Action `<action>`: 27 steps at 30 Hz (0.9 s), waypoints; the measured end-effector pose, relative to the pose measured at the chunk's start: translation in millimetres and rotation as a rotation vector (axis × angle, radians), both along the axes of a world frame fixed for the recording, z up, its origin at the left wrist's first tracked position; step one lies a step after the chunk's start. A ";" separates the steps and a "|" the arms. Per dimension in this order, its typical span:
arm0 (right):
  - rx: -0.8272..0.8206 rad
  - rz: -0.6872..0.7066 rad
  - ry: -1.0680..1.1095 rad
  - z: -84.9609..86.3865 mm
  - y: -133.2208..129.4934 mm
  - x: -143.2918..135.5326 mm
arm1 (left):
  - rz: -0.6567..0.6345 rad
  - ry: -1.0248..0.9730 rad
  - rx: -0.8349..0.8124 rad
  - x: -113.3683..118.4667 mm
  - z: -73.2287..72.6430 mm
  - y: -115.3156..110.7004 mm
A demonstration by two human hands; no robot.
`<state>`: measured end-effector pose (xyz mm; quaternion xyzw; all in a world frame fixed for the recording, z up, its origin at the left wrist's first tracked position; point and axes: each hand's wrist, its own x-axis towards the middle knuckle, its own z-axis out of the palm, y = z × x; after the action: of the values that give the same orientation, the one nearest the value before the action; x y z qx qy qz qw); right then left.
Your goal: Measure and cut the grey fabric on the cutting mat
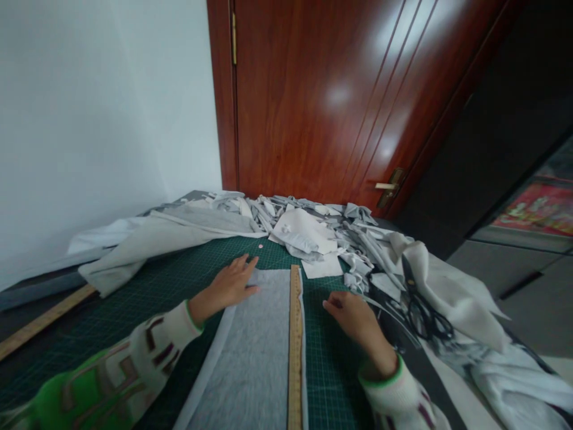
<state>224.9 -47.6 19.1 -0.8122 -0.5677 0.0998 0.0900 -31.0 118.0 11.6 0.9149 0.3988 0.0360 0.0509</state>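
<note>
Gridded green mat [331,358]; heathered grey cloth [264,334]; tan ruler [295,352] with dark markings; red-brown grained door [304,101]; cream sleeves [147,352] with green, brown and purple patterning.

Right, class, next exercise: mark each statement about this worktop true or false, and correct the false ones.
1. The left hand is at the far left corner of the grey cloth strip. True.
2. The wooden ruler on the strip runs along its left edge. False: it runs lengthwise near the right edge.
3. The scissors lie to the right of the right hand. True.
4. The right hand grips the scissors. False: it is apart from them, above the green mat.
5. A second wooden ruler lies at the left. True.
</note>
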 end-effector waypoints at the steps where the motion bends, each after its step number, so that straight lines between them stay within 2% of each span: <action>1: -0.018 -0.033 -0.027 -0.6 0.8 2.7 | 0.043 -0.014 0.012 -5.1 -2.4 -2.2; 5: -0.032 -0.104 -0.076 -2.7 1.2 6.5 | 0.136 -0.075 -0.028 -16.8 -12.0 -11.5; 9: 0.003 -0.111 -0.115 2.8 -2.3 -1.5 | 0.144 -0.157 -0.179 -17.7 -13.9 -15.7; 12: 0.036 0.030 -0.031 4.3 -8.0 -22.6 | 0.142 -0.266 -0.319 -18.0 -8.4 -19.7; 14: 0.023 0.189 0.096 -0.7 -12.8 -43.6 | 0.157 -0.363 -0.418 -19.6 -3.6 -24.9; 16: 0.003 0.265 0.142 -8.9 -16.3 -65.4 | 0.185 -0.465 -0.514 -21.9 0.3 -31.8; 19: -0.040 0.187 0.085 -16.0 -16.3 -90.6 | 0.241 -0.615 -0.640 -25.3 4.0 -42.6; 22: -0.124 0.141 0.073 -8.8 -12.3 -105.1 | 0.286 -0.785 -0.730 -26.5 9.1 -52.1; 25: -0.172 0.159 0.087 -0.3 -9.7 -110.0 | 0.301 -0.963 -0.769 -24.7 18.3 -59.0; 27: -0.173 0.152 0.062 -5.4 -8.1 -105.0 | 0.311 -1.073 -0.771 -24.0 26.2 -60.8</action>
<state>119.8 -55.6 13.8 -0.7681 -0.6137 0.1802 0.0292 -55.0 57.3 37.9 0.6190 0.4295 0.3471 0.5585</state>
